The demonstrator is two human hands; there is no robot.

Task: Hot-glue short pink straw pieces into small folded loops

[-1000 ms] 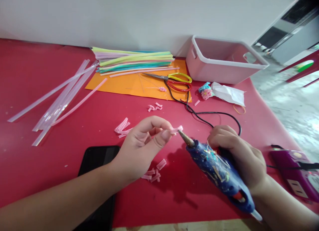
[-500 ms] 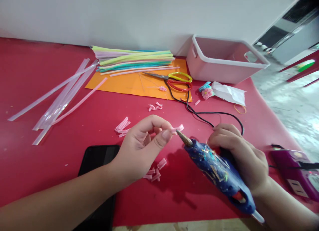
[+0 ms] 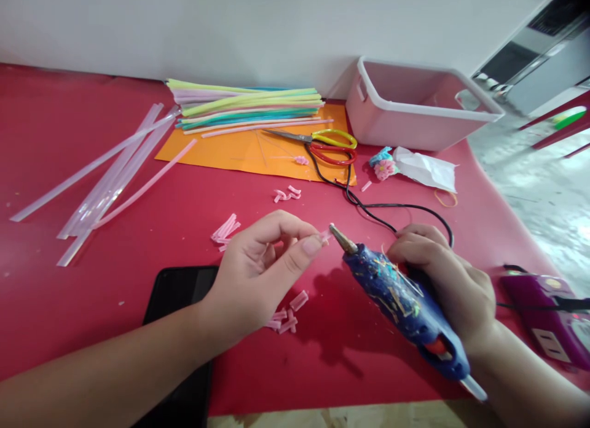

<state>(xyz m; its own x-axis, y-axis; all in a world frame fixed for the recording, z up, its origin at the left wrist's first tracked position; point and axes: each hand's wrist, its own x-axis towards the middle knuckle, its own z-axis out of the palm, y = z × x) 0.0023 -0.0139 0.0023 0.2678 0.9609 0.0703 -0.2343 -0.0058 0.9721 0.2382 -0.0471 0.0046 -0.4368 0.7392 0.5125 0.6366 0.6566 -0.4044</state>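
A short pink strip [image 3: 327, 234] is being pinched above a red bench [image 3: 258, 379], one end being held between thumb and forefinger of the left hand [image 3: 262, 277]. A blue glue gun [image 3: 391, 305] is being gripped by the right hand [image 3: 447, 280], its handle being enclosed in curled fingers, and the metal nozzle [image 3: 343, 238] is being held right at the strip's free end; whether contact is being made is not being shown clearly. The strip is being judged very light, soft and easily bent or crushed, so a gentle pinch at the end away from the probably hot nozzle is being favoured. The gun, by contrast, is being taken for stiff and heavier, its handle being considered the safe place to hold. Beside and below the left hand, short pink pieces [image 3: 225, 228] are being kept in loose groups. Farther back, scissors [image 3: 318, 142] and coloured stems [image 3: 249, 105] are being supported, at least partly, by an orange sheet [image 3: 207, 156].
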